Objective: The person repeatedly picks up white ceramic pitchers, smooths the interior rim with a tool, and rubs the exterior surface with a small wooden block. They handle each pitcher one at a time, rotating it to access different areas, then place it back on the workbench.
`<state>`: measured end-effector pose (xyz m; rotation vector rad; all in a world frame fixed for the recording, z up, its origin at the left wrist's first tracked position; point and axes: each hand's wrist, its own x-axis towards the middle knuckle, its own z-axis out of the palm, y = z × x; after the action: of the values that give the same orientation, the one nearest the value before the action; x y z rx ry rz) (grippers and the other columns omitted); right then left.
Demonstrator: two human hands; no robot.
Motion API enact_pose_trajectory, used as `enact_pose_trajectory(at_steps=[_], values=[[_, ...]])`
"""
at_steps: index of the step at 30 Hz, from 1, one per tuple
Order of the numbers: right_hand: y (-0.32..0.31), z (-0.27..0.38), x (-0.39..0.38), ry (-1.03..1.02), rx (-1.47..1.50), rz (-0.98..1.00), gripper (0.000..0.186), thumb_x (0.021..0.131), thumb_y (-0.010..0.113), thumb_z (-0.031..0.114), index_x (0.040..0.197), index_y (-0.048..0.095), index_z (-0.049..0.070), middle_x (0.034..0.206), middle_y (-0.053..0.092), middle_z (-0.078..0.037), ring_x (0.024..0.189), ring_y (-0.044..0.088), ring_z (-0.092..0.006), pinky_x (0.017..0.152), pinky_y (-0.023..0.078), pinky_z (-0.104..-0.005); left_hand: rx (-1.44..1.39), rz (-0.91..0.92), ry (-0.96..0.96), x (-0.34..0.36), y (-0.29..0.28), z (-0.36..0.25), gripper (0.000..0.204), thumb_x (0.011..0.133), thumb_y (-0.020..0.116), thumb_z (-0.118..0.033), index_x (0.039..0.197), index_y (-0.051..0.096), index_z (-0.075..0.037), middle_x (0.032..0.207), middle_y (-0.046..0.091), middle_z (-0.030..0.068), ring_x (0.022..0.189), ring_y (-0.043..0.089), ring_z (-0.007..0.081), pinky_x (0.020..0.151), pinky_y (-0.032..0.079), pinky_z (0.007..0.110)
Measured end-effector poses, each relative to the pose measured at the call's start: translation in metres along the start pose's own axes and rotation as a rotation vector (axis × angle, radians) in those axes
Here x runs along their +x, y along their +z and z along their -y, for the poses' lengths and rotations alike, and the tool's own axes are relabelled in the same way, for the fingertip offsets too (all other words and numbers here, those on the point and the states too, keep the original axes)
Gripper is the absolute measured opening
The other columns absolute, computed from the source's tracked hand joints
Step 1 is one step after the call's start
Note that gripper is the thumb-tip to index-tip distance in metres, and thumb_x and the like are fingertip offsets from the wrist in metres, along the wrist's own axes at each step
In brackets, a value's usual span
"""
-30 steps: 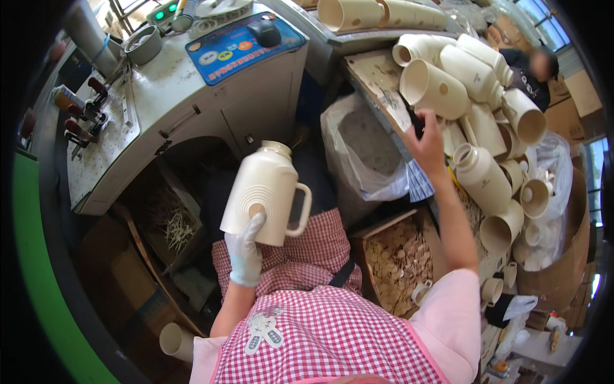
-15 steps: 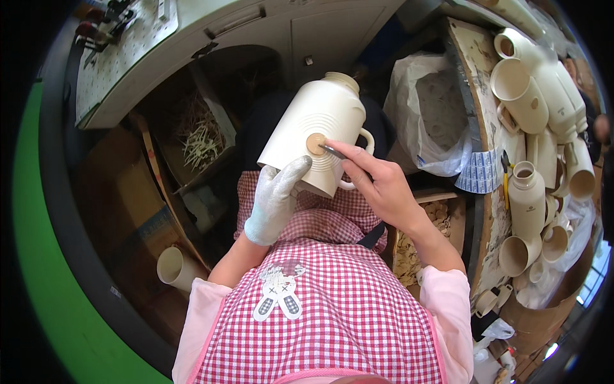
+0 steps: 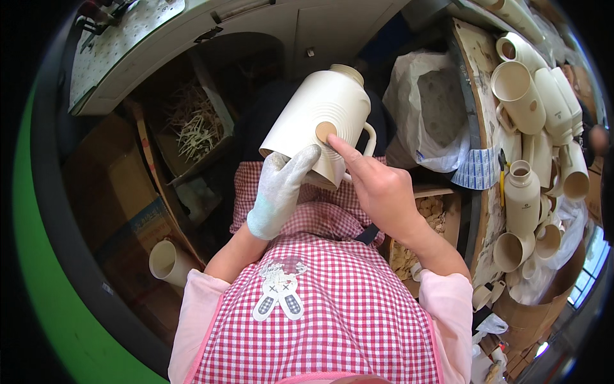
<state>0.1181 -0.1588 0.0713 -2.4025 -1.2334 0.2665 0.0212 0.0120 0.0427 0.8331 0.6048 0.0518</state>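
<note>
A cream jug-shaped shell [image 3: 300, 109] with a side handle lies tilted over my lap, its narrow neck pointing away. Ringed ridges on its side surround a round tan disc [image 3: 325, 132]. My left hand [image 3: 281, 189], in a pale grey glove, grips the shell at its wide open rim, thumb on the outside. With its index finger stretched out, my bare right hand [image 3: 384, 185] presses the lower edge of the disc. Its other fingers are curled in, and whatever they hold is hidden.
On the right, a worn wooden bench [image 3: 481, 83] carries several cream jugs and a cream bottle [image 3: 522, 198]. A plastic bag [image 3: 409, 96] stands beside it. A box of tan discs [image 3: 430, 211] is near my right forearm. Paper strips [image 3: 198, 131] and a cream cup [image 3: 169, 261] are at left.
The thin dark tool in my right fingers has gone from sight. My index finger now presses on the disc instead. The shell has shifted slightly right and up in view.
</note>
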Motion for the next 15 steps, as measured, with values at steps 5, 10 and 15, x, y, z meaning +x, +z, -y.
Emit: enact_pose_trajectory(at_steps=[5, 10, 15], values=[[0.000, 0.004, -0.002, -0.027, -0.185, -0.041, 0.076, 0.083, 0.069, -0.001, 0.154, 0.053, 0.022, 0.065, 0.056, -0.008, 0.051, 0.060, -0.0227, 0.050, 0.050, -0.0349, 0.145, -0.034, 0.091, 0.002, 0.010, 0.011, 0.044, 0.105, 0.063, -0.023, 0.136, 0.057, 0.007, 0.119, 0.070, 0.0129, 0.102, 0.070, 0.0181, 0.086, 0.059, 0.030], [0.006, 0.008, -0.002, -0.009, -0.371, -0.046, 0.080, 0.080, 0.069, 0.000, 0.155, 0.051, 0.019, 0.066, 0.060, -0.008, 0.051, 0.062, -0.0217, 0.049, 0.051, -0.0342, 0.326, -0.050, 0.204, 0.010, 0.015, 0.020, 0.044, 0.106, 0.061, -0.022, 0.134, 0.057, 0.012, 0.119, 0.070, 0.0170, 0.101, 0.070, 0.0179, 0.083, 0.059, 0.028], [0.021, 0.019, -0.002, 0.027, -0.464, -0.078, 0.077, 0.080, 0.068, 0.001, 0.155, 0.051, 0.015, 0.068, 0.062, -0.009, 0.054, 0.066, -0.0226, 0.051, 0.053, -0.0332, 0.436, -0.064, 0.290, 0.015, 0.006, 0.024, 0.038, 0.106, 0.060, -0.020, 0.129, 0.063, 0.010, 0.112, 0.073, 0.0153, 0.096, 0.070, 0.0174, 0.079, 0.056, 0.029]])
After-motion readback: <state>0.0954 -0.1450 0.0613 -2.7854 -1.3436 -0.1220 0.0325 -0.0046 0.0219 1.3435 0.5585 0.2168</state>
